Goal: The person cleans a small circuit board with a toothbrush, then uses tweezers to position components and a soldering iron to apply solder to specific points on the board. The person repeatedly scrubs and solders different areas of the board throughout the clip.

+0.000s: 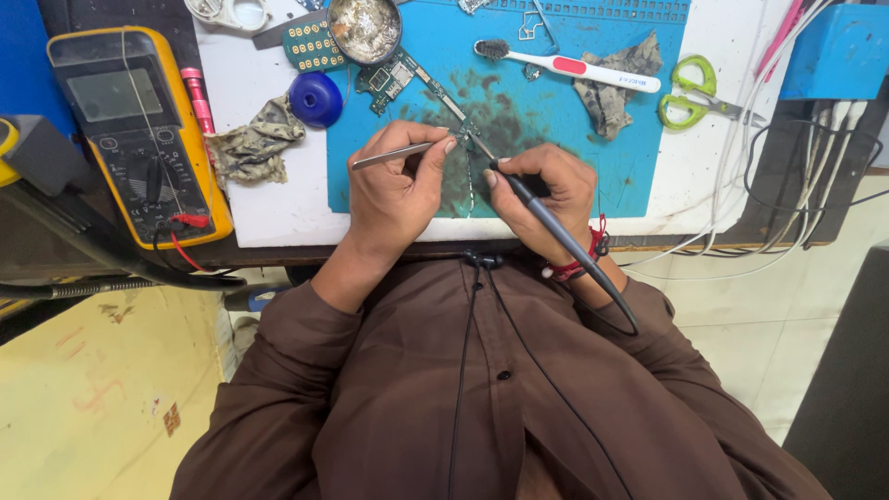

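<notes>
My left hand (398,185) pinches a pair of metal tweezers (394,155), tips pointing right toward a small part on the blue work mat (639,185). My right hand (546,190) grips a black soldering iron (556,231) like a pen, its tip meeting the tweezers' tips near the end of a long green circuit board (407,79). The iron's cable runs back over my right wrist. The mat around the tips is stained dark.
A yellow multimeter (130,130) lies at left with a red probe lead. A blue round cap (315,98), crumpled rags (255,139), a white toothbrush (574,67), green-handled scissors (690,93), a tin of residue (364,28) and white cables (741,241) surround the mat.
</notes>
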